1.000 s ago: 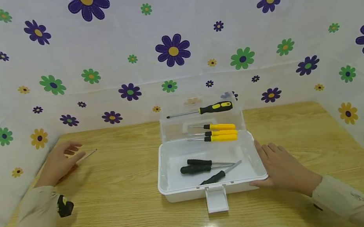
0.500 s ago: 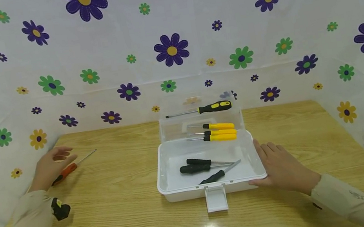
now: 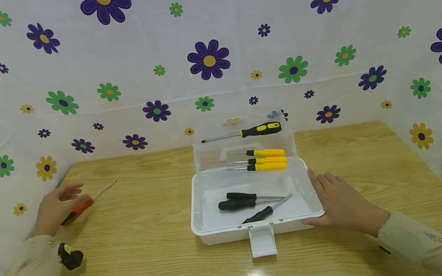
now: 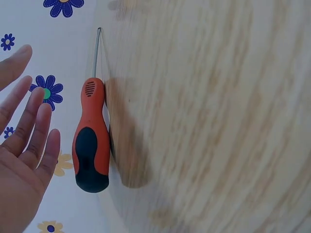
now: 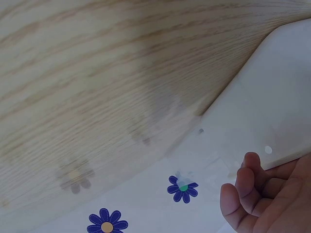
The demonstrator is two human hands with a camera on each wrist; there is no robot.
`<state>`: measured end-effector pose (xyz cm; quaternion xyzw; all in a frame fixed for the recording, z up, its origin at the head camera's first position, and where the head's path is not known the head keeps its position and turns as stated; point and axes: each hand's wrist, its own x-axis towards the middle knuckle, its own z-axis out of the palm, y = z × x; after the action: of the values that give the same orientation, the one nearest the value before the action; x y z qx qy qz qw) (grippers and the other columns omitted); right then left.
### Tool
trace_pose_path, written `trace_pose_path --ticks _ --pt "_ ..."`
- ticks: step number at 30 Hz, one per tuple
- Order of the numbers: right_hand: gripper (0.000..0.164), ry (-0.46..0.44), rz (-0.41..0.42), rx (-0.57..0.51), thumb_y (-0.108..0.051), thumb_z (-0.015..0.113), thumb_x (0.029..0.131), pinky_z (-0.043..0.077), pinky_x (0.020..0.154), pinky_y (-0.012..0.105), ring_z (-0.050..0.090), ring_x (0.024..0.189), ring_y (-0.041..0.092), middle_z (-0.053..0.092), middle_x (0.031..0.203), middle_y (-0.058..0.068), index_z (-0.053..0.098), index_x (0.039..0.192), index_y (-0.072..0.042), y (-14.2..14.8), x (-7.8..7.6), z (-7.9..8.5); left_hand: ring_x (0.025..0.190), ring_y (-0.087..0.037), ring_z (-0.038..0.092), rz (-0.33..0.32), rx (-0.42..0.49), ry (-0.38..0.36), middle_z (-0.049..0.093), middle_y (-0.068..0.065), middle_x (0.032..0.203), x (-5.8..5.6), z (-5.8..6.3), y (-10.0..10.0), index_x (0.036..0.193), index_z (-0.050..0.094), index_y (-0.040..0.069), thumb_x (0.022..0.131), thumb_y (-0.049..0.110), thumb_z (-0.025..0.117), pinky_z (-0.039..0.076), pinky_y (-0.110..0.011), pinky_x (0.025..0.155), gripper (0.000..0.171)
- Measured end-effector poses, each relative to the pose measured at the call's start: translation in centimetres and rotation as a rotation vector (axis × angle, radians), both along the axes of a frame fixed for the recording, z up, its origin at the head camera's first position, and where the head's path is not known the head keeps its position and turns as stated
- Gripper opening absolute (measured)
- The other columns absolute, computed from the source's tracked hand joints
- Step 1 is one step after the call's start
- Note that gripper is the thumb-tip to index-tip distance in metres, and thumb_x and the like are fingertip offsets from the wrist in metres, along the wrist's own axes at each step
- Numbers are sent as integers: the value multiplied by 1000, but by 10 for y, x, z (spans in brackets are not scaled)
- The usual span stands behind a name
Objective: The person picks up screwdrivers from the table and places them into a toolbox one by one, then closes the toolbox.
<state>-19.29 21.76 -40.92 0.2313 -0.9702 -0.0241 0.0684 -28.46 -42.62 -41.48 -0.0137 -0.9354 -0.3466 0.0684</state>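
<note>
An orange-and-black screwdriver (image 3: 79, 209) lies on the table at the left, its thin shaft directed toward the back right. My left hand (image 3: 53, 209) hovers above its handle with loose fingers; in the left wrist view that hand (image 4: 22, 165) is apart from the screwdriver (image 4: 92, 116). A white toolbox (image 3: 223, 237) stands open at the middle, its front latch (image 3: 262, 242) hanging down. My right hand (image 3: 342, 203) holds the toolbox's front right corner, thumb at the front and fingers along the side. Bent fingers (image 5: 245, 187) show beside the toolbox wall (image 5: 286, 87) in the right wrist view.
Several black-handled screwdrivers (image 3: 238, 204) lie inside the toolbox. Three yellow-handled screwdrivers (image 3: 271, 166) and a larger black-and-yellow screwdriver (image 3: 263, 129) appear at its translucent raised lid (image 3: 207, 159). A flower-printed cloth (image 3: 203, 25) borders the wooden table (image 3: 160, 273).
My left hand has drawn back to the left and slightly down, away from the orange-and-black screwdriver, uncovering its handle. My right hand keeps its place at the toolbox.
</note>
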Motion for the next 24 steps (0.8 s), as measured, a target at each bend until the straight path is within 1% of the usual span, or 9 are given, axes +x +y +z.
trace_pose_path --ticks 3,5,7,12,14,16,18,21,24 --pt "109 0 2 -4 -71 60 72 47 90 49 54 106 33 58 118 21 32 141 10 0 0 0 84 22 42 3 23 -9 44 41 92 2 -2 -3 131 50 0 89 38 63 37 -7 69 58" --pt "109 -2 2 -4 -71 60 72 46 91 49 54 106 33 58 119 21 31 141 10 1 0 -1 84 22 43 -1 48 -10 45 42 93 3 -4 -5 131 51 2 89 36 63 38 -5 69 56" --pt "110 -2 1 -5 -71 60 72 46 91 49 54 106 33 58 119 21 31 141 10 1 0 -1 84 22 44 -5 78 -9 45 43 94 3 -5 -8 131 52 6 90 34 62 39 -4 68 51" --pt "110 -14 -11 -8 -71 60 72 45 92 50 53 107 33 57 120 21 30 141 9 0 0 -1 86 22 45 -4 152 -15 48 43 94 7 -7 -11 128 55 21 91 31 62 39 -3 69 39" --pt "110 -23 -18 -8 -72 59 72 45 93 51 53 108 33 57 121 21 30 142 8 0 0 0 86 21 45 6 160 -19 48 43 94 8 -7 -11 126 55 23 91 31 62 39 -3 69 37" --pt "111 -30 -24 -7 -73 58 72 44 94 51 53 109 34 57 121 21 30 142 8 0 0 0 86 19 44 20 155 -28 47 43 93 8 -8 -11 127 55 19 90 32 62 38 -4 69 39" --pt "111 -31 -23 -6 -74 57 72 44 94 51 53 109 33 57 121 21 30 142 8 1 0 0 86 18 42 40 132 -44 46 42 93 6 -10 -12 128 55 14 89 36 63 38 -4 69 45" --pt "111 -28 -18 -7 -74 56 73 45 93 50 53 108 33 57 121 20 30 142 8 1 1 0 89 17 36 56 77 -73 42 39 95 4 -13 -16 130 51 5 87 40 64 37 -8 70 57" --pt "110 -19 -11 -7 -73 57 73 45 92 50 53 107 33 57 120 20 30 142 8 1 1 0 91 16 34 51 14 -90 42 33 100 1 -16 -20 132 50 2 86 43 64 36 -14 73 64"
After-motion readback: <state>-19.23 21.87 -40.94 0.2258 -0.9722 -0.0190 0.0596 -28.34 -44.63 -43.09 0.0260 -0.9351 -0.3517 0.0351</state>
